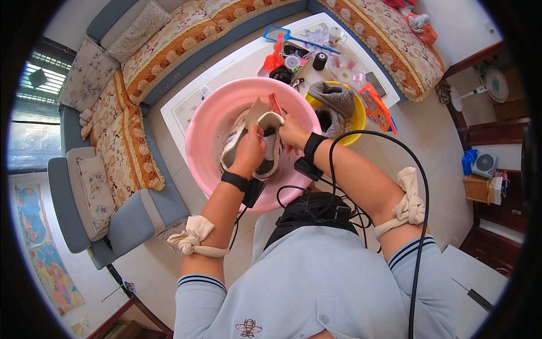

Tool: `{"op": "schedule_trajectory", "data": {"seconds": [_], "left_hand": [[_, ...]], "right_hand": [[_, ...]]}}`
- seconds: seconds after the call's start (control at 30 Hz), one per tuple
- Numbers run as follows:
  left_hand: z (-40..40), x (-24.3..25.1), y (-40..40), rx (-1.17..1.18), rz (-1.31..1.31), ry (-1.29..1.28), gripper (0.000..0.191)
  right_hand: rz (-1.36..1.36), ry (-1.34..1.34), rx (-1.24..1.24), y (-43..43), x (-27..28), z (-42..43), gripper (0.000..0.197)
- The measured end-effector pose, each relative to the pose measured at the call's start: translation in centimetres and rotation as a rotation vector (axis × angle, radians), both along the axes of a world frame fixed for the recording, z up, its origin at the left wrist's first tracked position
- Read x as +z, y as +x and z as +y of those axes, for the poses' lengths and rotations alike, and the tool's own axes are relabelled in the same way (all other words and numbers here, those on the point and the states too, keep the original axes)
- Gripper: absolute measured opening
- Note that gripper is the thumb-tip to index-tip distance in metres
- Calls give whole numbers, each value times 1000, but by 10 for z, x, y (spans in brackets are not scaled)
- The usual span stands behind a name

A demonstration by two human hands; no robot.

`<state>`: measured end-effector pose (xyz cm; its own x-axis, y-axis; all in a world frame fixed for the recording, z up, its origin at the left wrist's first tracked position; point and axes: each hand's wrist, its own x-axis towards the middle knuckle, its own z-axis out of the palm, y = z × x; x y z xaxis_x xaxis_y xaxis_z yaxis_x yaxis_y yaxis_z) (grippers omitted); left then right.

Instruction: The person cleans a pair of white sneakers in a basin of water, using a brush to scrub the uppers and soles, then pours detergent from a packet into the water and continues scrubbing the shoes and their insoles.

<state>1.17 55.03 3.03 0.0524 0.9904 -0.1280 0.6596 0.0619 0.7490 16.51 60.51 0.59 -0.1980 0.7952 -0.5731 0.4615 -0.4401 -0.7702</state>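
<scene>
A pink plastic basin (199, 140) stands before me with a pair of pale shoes in it. My left hand (250, 148) grips the edge of a light shoe (271, 163), its fingers at the opening. My right hand (293, 131) is closed at the other side of that shoe, near its raised tongue. A red scrubbing brush (275, 104) sticks up beside my right fingers; whether they hold it too, I cannot tell. The other light shoe (230, 142) lies at the left, partly behind my left hand. Dark, wet-looking residue covers the basin floor.
Right of the basin, a yellow basin (360, 116) holds grey fluffy shoes (332, 98). A white table (178, 106) bears a blue-framed swatter (277, 33), a black bottle (320, 61), a mug (335, 34) and a phone (376, 84). A black cable (417, 169) loops past my right arm.
</scene>
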Motion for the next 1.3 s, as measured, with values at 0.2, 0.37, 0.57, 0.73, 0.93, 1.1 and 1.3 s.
{"op": "schedule_trajectory", "data": {"seconds": [0.2,0.37,0.57,0.73,0.93,1.1,1.3], "left_hand": [[-9,7,-22,49,-90,-11,14],[-12,17,-30,107,-212,-21,15],[-36,23,-51,180,-600,-126,11],[-50,35,-48,110,-739,73,16],[-55,36,-44,64,-856,59,32],[-53,22,-40,194,-1023,-134,39],[-46,4,-32,-13,-772,-221,52]], "right_hand": [[-34,-92,33,1,17,-2,30],[96,-188,23,11,5,0,23],[279,-332,-53,13,51,-19,28],[468,-317,-11,7,77,-30,33],[573,-1,-97,-1,85,-34,29],[578,137,-155,1,82,-29,32],[757,65,-383,-7,90,-22,27]]}}
